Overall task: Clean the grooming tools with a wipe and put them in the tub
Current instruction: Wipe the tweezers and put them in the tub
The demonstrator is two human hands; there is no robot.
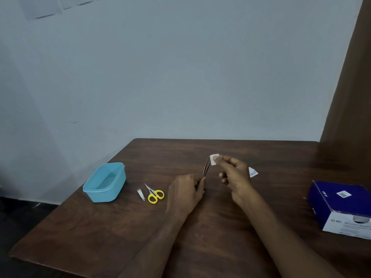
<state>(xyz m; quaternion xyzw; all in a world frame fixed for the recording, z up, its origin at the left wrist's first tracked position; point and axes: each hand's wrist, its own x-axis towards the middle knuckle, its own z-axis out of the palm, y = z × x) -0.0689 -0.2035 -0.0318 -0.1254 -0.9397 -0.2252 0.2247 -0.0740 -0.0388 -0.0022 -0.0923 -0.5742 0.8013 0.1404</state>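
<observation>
Over the middle of the table (200,247) we see both hands raised a little off the wood. Left hand (185,192): fingers curled round the lower end of the tweezers (206,169), gripping them; the tool is thin, dark, reddish-brown, two slim arms meeting near the hand, tips slanting up and to the right. Right hand (233,173): thumb and forefinger pinch the wipe (213,159), a small white square pad, somewhat crumpled at one corner; the other fingers are loosely curled below. We note the wipe sits right at the tweezer tips; whether it touches them we cannot tell. Left of the hands, lying flat on the table: scissors (154,194), small, steel blades closed and pointing away and left, bright yellow loop handles nearest us. Just beside them on the left, the clipper (141,194), tiny, silver, lying lengthwise, apart from the scissors. Further left stands the tub (104,182), pale blue plastic, rectangular with rounded corners and a lipped rim, lid off, nothing visible inside. Behind the right hand a torn white sachet (252,172) lies on the wood, print too small to read. At the table's right edge we log a box (341,205), dark blue top, white front panel with blurred lettering. Grey-blue wall (180,67) behind the table.
</observation>
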